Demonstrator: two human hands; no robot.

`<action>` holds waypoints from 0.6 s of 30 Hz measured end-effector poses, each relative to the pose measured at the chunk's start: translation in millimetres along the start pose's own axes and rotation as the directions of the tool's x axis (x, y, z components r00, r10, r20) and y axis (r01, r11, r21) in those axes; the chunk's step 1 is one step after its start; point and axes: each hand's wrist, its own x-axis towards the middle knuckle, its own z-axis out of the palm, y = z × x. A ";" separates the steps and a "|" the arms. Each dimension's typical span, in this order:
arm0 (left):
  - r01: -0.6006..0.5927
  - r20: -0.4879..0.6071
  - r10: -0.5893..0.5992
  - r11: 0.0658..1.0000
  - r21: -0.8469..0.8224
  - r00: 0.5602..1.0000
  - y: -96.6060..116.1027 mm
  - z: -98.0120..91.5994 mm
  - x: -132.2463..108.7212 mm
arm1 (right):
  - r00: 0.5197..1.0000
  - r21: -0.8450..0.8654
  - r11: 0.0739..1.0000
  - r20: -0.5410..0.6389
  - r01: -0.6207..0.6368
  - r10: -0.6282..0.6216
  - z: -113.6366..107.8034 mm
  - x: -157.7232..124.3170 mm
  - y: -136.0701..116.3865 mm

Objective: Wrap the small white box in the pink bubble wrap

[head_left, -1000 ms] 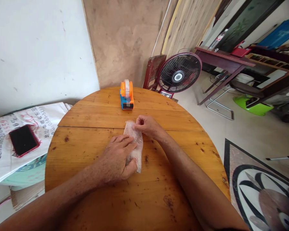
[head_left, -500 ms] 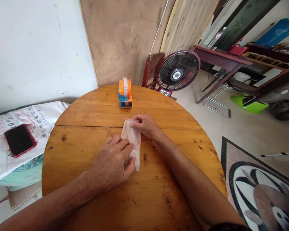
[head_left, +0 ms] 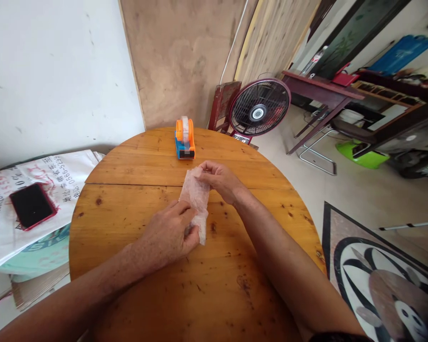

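Observation:
A narrow piece of translucent bubble wrap (head_left: 195,192) lies lengthwise between my hands over the wooden table (head_left: 135,168). My right hand (head_left: 221,180) pinches its far end between thumb and fingers. Lower down, my left hand (head_left: 174,228) has its curled fingers and thumb closed on the near end; a short tip sticks out past the thumb. Whether anything is wrapped inside I cannot tell. Beyond the hands stands an orange and blue tape dispenser (head_left: 185,137) with a roll of clear tape.
A phone in a red case (head_left: 34,205) rests on a printed white sack (head_left: 74,173) left of the table. Behind the table's far right edge are a fan (head_left: 258,113) and a wooden chair (head_left: 223,104). A desk (head_left: 317,90) stands farther back.
My right hand has moved slightly away from me with the far end of the bubble wrap. The near part looks more crumpled by my left hand. The view has shifted slightly.

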 end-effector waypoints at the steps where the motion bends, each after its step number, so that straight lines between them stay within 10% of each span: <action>1: 0.001 -0.004 -0.001 1.000 -0.007 1.000 0.3 -0.2 0.3 | 1.000 -0.006 1.000 0.003 -0.006 0.006 0.5 -2.6 -4.0; 12: 0.175 0.005 -0.176 0.980 0.097 0.984 11.2 -7.8 -1.8 | 0.989 -0.038 0.988 0.008 0.148 -0.148 9.3 -42.6 -22.3; 18: 0.404 -0.138 -0.418 0.907 -0.113 0.898 10.1 0.7 -10.1 | 0.977 -0.150 0.966 0.039 0.211 -0.208 19.0 -65.8 -27.7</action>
